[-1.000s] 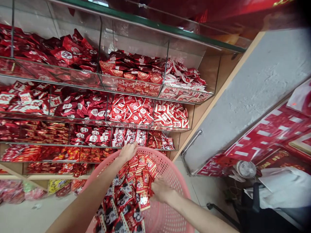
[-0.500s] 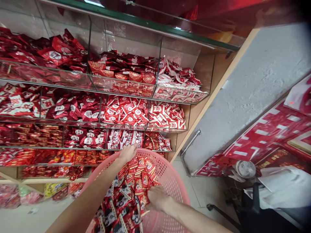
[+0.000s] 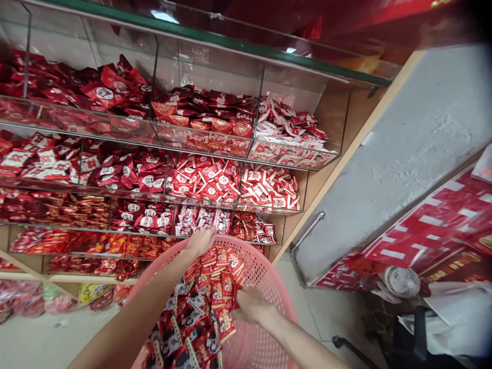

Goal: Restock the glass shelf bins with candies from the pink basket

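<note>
A pink perforated plastic basket is at the bottom centre, with many small red packets piled on its left side. Some packets are red and gold, others red with black and white prints. My left hand is closed on the far rim of the basket, its fingertips towards the lowest shelves. Inside the basket, my right hand has its fingers curled at the right edge of the pile, against the red and gold packets. What its fingers hold, if anything, is hidden.
Glass-fronted shelves full of red packets rise beyond the basket. Right of them are a wooden side panel and a grey wall. A white fan and a black chair stand at lower right.
The view has shifted slightly, so the shelves and wall appear further right and a little lower. My left hand stays on the rim, and my right hand remains at the packets' edge.
</note>
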Available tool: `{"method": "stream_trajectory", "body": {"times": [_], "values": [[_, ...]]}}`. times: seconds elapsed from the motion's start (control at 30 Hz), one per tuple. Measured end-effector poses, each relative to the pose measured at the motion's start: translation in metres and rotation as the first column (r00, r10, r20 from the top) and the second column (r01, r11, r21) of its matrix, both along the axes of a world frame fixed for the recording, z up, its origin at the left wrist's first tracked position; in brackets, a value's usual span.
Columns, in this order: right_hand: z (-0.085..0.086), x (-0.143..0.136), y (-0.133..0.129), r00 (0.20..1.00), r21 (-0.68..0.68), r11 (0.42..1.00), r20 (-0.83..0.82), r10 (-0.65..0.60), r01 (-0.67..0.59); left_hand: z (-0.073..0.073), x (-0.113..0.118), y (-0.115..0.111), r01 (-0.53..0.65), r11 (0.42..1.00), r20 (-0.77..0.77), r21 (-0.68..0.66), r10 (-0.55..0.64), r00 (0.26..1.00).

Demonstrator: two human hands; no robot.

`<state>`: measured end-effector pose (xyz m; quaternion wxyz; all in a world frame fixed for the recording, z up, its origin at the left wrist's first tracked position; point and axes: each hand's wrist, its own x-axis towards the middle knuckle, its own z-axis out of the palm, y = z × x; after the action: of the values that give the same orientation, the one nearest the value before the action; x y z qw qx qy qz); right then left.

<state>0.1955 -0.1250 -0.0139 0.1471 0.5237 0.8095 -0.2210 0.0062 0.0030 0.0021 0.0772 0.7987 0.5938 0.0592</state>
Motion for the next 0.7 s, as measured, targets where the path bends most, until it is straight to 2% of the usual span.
{"method": "stream_trajectory", "body": {"times": [0.13,0.27,0.4,0.57,0.63,0.7], "values": [[0.001,0.004,0.004,0.998,0.032,0.999,-0.06,0.016,-0.014,0.005,-0.005,-0.007,-0.045,0.999,-0.019,-0.028,0.045,0.999],[0.001,0.007,0.01,0.998,0.037,0.999,-0.058,-0.033,0.036,0.008,-0.01,-0.01,-0.052,0.998,-0.027,-0.033,0.052,0.998],[0.0,0.009,0.016,0.994,0.027,0.995,-0.055,-0.098,0.1,0.004,-0.017,-0.009,-0.048,0.999,-0.038,-0.026,0.047,0.998],[0.008,0.015,0.026,0.982,0.016,0.987,-0.103,-0.158,0.16,-0.004,-0.026,-0.004,-0.071,0.997,-0.034,-0.01,0.07,0.997],[0.009,0.02,0.029,0.962,-0.043,0.978,-0.177,-0.21,0.205,-0.007,-0.026,0.0,-0.074,0.997,-0.033,-0.007,0.074,0.997],[0.007,0.024,0.031,0.91,-0.181,0.951,-0.292,-0.296,0.251,-0.01,-0.025,0.003,-0.071,0.997,-0.032,-0.002,0.071,0.997]]}}
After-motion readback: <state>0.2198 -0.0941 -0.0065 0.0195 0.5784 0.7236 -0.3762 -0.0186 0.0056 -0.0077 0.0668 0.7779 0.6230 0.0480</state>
